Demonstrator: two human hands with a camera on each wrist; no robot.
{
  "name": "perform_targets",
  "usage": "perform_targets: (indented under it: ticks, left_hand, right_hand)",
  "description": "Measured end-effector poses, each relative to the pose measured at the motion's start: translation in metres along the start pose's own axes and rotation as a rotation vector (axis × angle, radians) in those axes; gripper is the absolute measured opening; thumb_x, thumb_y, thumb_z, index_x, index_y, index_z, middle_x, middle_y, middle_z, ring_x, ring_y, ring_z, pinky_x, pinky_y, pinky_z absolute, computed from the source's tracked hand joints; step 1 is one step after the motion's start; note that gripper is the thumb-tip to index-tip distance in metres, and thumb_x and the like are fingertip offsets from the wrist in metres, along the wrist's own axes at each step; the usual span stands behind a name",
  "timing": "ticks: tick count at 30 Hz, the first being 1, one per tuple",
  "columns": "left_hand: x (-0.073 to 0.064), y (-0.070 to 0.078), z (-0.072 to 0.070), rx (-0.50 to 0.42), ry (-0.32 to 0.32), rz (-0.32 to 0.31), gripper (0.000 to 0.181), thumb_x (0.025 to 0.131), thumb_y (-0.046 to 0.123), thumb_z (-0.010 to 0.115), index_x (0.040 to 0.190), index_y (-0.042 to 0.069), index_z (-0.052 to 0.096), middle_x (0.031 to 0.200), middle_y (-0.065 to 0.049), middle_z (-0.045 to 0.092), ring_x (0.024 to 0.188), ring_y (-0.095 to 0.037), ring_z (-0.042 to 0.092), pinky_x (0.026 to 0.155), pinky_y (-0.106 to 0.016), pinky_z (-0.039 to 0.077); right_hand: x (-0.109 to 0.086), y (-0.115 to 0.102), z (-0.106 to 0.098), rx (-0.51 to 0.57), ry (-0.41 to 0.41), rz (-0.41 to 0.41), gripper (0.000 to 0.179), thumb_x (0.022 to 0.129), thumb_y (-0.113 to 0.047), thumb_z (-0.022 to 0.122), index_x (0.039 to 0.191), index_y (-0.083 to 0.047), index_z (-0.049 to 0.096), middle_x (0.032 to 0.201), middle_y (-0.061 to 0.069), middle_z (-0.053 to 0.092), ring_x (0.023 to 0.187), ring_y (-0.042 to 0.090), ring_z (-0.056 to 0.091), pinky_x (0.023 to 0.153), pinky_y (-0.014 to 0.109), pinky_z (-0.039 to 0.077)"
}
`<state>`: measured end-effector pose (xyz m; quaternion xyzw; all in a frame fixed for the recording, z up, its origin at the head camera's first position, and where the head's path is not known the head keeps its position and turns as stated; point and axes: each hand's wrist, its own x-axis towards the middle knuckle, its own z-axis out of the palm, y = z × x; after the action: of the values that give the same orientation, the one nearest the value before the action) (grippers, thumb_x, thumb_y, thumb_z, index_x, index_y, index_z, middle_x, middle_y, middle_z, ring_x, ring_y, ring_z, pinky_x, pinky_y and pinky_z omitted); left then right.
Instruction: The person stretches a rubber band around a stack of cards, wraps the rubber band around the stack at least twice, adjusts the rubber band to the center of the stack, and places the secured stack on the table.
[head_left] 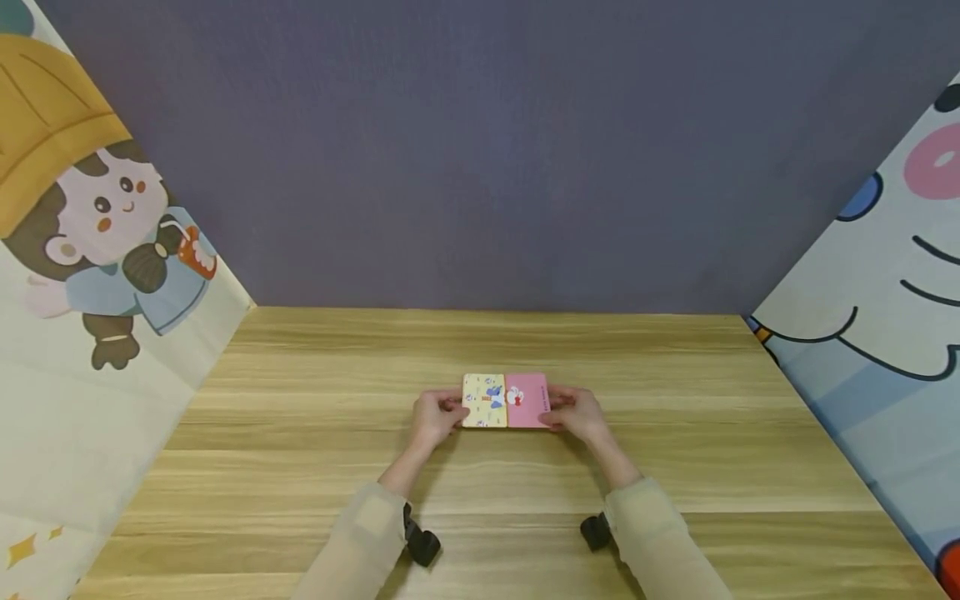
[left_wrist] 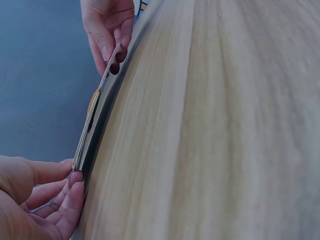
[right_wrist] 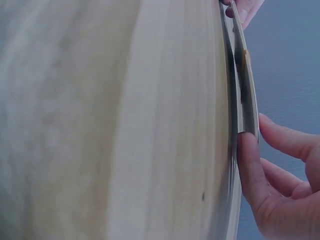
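Note:
A small booklet [head_left: 529,402] lies spread flat in the head view, its left half patterned yellow with a blue figure, its right half pink with a white character. My left hand [head_left: 435,418] pinches the yellow end between thumb and fingers. At the pink end, my right hand [head_left: 583,413] pinches the other edge the same way, fingers underneath. Seen edge-on in the left wrist view, the booklet [left_wrist: 83,138] is thin and layered, with a yellowish bit at its middle fold. It is held close over the tabletop in both wrist views.
A wood-grain table [head_left: 510,500] stretches out around the hands. Behind it stands a dark blue-grey panel [head_left: 495,167]. Cartoon-printed sheets flank both sides, the left one [head_left: 67,417] and the right one [head_left: 862,317]. Black devices sit at both wrists, below the light sleeves.

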<state>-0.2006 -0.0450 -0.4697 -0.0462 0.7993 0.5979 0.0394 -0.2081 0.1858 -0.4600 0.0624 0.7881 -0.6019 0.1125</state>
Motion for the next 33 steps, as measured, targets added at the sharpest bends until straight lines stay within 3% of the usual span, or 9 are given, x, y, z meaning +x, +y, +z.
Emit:
perform_targets:
  ticks: [11, 19, 24, 29, 33]
  left_hand:
    - [0.000, -0.006, -0.002, -0.013, -0.005, -0.019, 0.024, 0.072, -0.006, 0.066, 0.095, -0.012, 0.061, 0.069, -0.012, 0.061, 0.050, -0.013, 0.057, 0.047, -0.026, 0.052]
    - [-0.006, -0.004, -0.008, 0.014, -0.024, 0.025, 0.018, 0.075, -0.004, 0.065, 0.091, -0.012, 0.061, 0.070, -0.014, 0.062, 0.056, -0.020, 0.060, 0.049, -0.028, 0.053]
    - [-0.009, -0.004, -0.014, 0.063, -0.032, 0.098, 0.019, 0.076, -0.001, 0.064, 0.092, -0.012, 0.061, 0.072, -0.014, 0.061, 0.056, -0.025, 0.060, 0.049, -0.029, 0.053]
    - [-0.012, -0.006, -0.021, 0.111, -0.033, 0.211, 0.021, 0.078, 0.001, 0.064, 0.094, -0.011, 0.061, 0.076, -0.014, 0.062, 0.062, -0.024, 0.060, 0.054, -0.027, 0.053]
    - [-0.015, -0.008, -0.028, 0.180, -0.027, 0.318, 0.022, 0.080, 0.005, 0.064, 0.096, -0.010, 0.061, 0.080, -0.012, 0.062, 0.071, -0.021, 0.059, 0.065, -0.027, 0.052]
  right_hand:
    - [-0.005, 0.004, -0.002, 0.018, 0.000, 0.027, 0.044, 0.071, 0.012, 0.064, 0.113, 0.016, 0.049, 0.104, 0.029, 0.057, 0.075, 0.019, 0.061, 0.067, 0.030, 0.054]
    - [-0.011, 0.008, -0.006, 0.051, 0.011, 0.002, 0.039, 0.073, 0.009, 0.064, 0.109, 0.019, 0.051, 0.093, 0.024, 0.061, 0.071, 0.015, 0.062, 0.066, 0.028, 0.054]
    - [-0.013, 0.012, -0.009, 0.067, 0.016, -0.053, 0.037, 0.076, 0.008, 0.060, 0.109, 0.020, 0.049, 0.094, 0.026, 0.060, 0.072, 0.014, 0.062, 0.068, 0.028, 0.054]
    - [-0.018, 0.010, -0.014, -0.073, 0.068, -0.187, 0.034, 0.079, 0.005, 0.060, 0.108, 0.018, 0.051, 0.097, 0.029, 0.058, 0.082, 0.028, 0.061, 0.071, 0.030, 0.053]
    - [-0.022, 0.008, -0.020, -0.165, 0.098, -0.275, 0.034, 0.081, 0.001, 0.060, 0.111, 0.015, 0.052, 0.102, 0.028, 0.058, 0.091, 0.035, 0.058, 0.076, 0.030, 0.051]
